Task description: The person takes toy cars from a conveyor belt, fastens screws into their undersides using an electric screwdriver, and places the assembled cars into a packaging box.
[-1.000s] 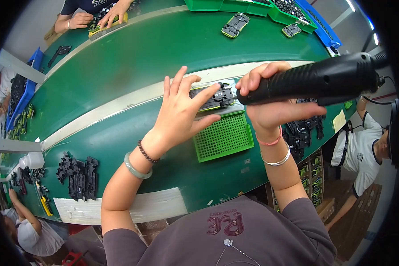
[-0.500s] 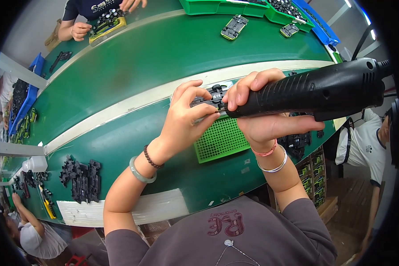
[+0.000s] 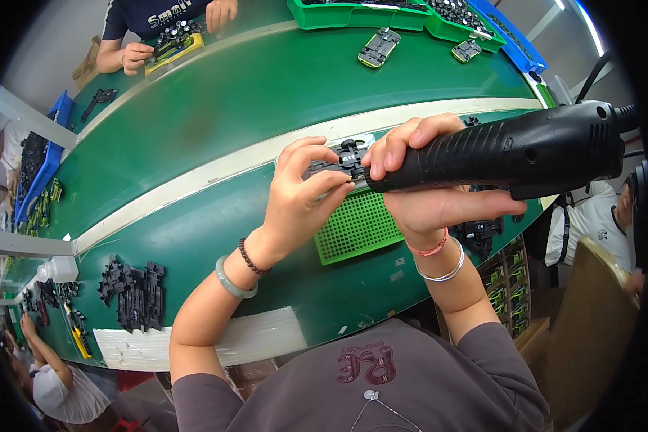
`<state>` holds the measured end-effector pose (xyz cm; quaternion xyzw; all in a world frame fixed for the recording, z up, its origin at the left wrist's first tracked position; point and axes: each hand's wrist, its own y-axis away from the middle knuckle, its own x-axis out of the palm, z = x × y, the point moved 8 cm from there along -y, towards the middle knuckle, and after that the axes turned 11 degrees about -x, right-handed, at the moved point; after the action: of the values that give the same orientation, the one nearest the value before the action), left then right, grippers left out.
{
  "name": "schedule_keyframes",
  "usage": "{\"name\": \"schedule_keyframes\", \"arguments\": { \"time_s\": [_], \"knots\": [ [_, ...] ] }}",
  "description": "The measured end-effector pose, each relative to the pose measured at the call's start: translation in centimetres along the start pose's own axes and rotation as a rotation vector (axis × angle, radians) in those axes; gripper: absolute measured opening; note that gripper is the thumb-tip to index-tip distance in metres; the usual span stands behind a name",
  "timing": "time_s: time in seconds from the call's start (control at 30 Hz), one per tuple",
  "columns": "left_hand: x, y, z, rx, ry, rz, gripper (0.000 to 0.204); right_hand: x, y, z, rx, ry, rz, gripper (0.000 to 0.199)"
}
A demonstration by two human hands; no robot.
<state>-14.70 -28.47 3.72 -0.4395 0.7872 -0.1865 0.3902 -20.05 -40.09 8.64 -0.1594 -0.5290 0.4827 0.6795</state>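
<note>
Left hand point(image 3: 294, 193) (spread earlier) now pinching black chassis point(image 3: 350, 156) | right hand point(image 3: 419, 207) still gripping power tool point(image 3: 515, 150)

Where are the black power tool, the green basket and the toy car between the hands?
Power tool point(image 3: 493, 153): head view, middle of its black casing.
Green basket point(image 3: 353, 229): head view, its perforated face.
Toy car point(image 3: 349, 159): head view, its dark underside.

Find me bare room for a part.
Bare green tabletop between the pale strip and the two far toy cars; also, mostly, between green basket and grey shirt. Crowded: around the near toy car, left hand, right hand and black tool.
</note>
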Motion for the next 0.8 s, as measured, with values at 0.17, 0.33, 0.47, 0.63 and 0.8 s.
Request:
{"name": "schedule_keyframes", "arguments": {
  "time_s": [0.17,0.33,0.47,0.63,0.8],
  "knots": [
    [-0.1,0.3,0.1,0.029,-0.020,-0.021,0.023,-0.3,-0.1,-0.2,-0.046,0.079,0.004,0.112],
    [0.1,-0.9,1.0,-0.017,-0.267,0.261,0.042,-4.3,-1.1,-0.2,0.040,0.437,-0.121,0.098],
    [1.1,0.1,3.0,-0.058,-0.321,0.491,0.048,-6.5,-0.8,-1.4,0.073,0.582,-0.124,0.094],
    [1.2,-0.1,3.1,-0.081,-0.298,0.517,0.046,-6.9,-0.7,-2.7,0.115,0.535,-0.104,0.094],
    [1.4,0.0,3.1,-0.074,-0.300,0.517,0.046,-7.2,-0.5,-3.0,0.119,0.610,-0.087,0.093]
  ]
}}
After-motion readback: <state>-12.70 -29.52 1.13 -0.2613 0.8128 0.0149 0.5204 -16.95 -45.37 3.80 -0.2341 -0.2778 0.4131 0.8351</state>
